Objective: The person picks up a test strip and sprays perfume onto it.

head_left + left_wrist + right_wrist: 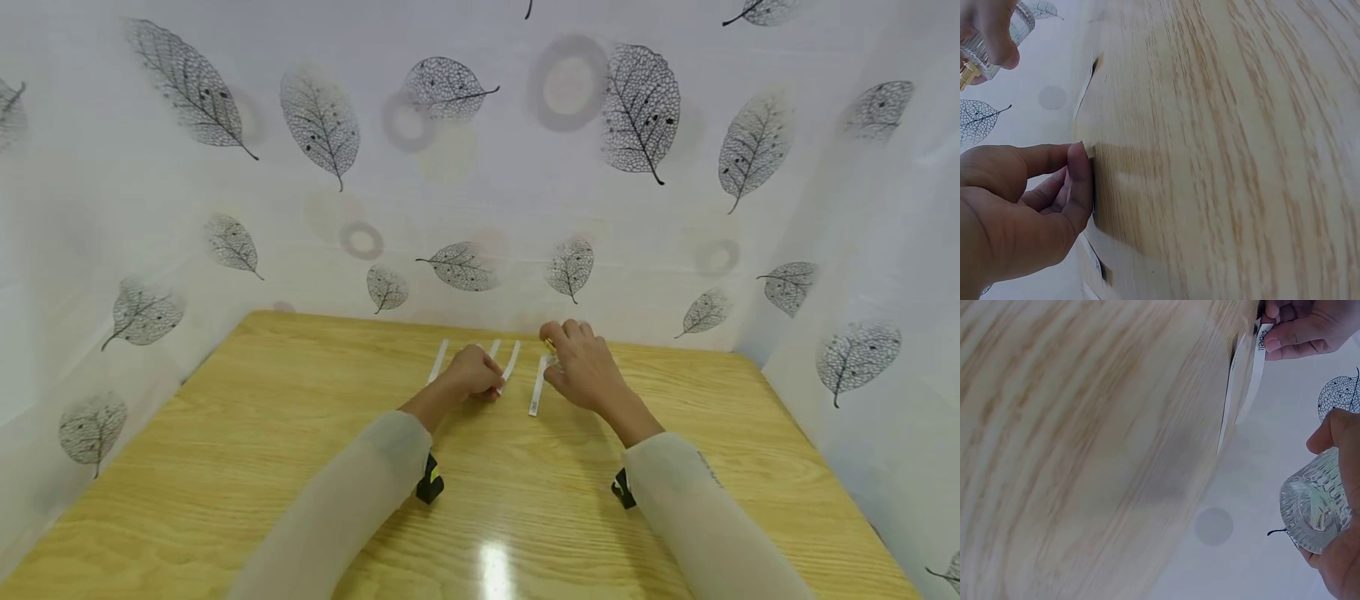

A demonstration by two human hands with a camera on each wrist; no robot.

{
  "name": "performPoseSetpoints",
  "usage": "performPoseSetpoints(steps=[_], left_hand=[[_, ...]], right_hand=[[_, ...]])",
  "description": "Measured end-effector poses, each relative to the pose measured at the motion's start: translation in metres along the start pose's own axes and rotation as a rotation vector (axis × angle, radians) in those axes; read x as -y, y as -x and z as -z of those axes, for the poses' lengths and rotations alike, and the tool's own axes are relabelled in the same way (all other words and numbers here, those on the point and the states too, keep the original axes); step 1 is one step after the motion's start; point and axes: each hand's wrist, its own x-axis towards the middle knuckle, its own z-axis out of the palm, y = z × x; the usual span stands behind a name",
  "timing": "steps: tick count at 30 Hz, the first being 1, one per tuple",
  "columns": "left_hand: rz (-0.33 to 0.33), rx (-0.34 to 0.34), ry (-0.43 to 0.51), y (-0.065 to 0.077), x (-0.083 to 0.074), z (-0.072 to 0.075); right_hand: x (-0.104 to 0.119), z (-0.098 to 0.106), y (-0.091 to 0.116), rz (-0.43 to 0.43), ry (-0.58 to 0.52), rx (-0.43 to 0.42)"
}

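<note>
My left hand (474,372) pinches a narrow white perfume test strip (1256,372) by its near end, low over the wooden table. Dark printed letters show on that end in the right wrist view. In my right hand (588,371) is a clear ribbed glass perfume bottle (1313,503). Its gold neck (967,74) shows in the left wrist view, and the bottle is tipped, held above the table's far edge. Another white strip (537,387) lies between the two hands, just left of the bottle. Two more strips lie to the left, one slanted strip (437,362) and one partly behind the left hand.
The wooden table (480,500) reaches to a pale curtain (480,192) printed with dark leaves, which stands close behind the strips and also on both sides. A black wrist device (430,481) hangs under the left sleeve, another (623,489) under the right.
</note>
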Motion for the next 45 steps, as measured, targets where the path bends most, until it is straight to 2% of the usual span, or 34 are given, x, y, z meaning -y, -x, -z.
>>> performPoseSetpoints(steps=[12,18,26,33,38,41,45], left_hand=[[0.019,-0.014,-0.075,-0.006,0.001,0.0],[-0.011,-0.02,-0.138,-0.002,0.0,0.001],[-0.053,-0.009,-0.108,-0.001,0.0,-0.002],[-0.076,0.017,-0.116,0.004,-0.003,-0.009],[-0.12,0.058,-0.117,0.008,-0.003,-0.017],[-0.131,0.094,-0.082,0.011,-0.005,-0.021],[-0.102,0.153,-0.02,0.015,-0.007,-0.027]], right_hand=[[-0.003,0.0,0.002,0.014,0.001,-0.008],[-0.006,0.0,0.004,0.005,-0.002,0.008],[-0.007,-0.001,0.006,0.008,-0.005,0.006],[-0.008,-0.001,0.009,0.002,-0.014,0.012],[-0.008,0.001,0.01,-0.001,-0.019,0.011],[-0.009,0.002,0.011,-0.004,-0.03,0.003],[-0.011,0.003,0.012,-0.017,-0.042,-0.008]])
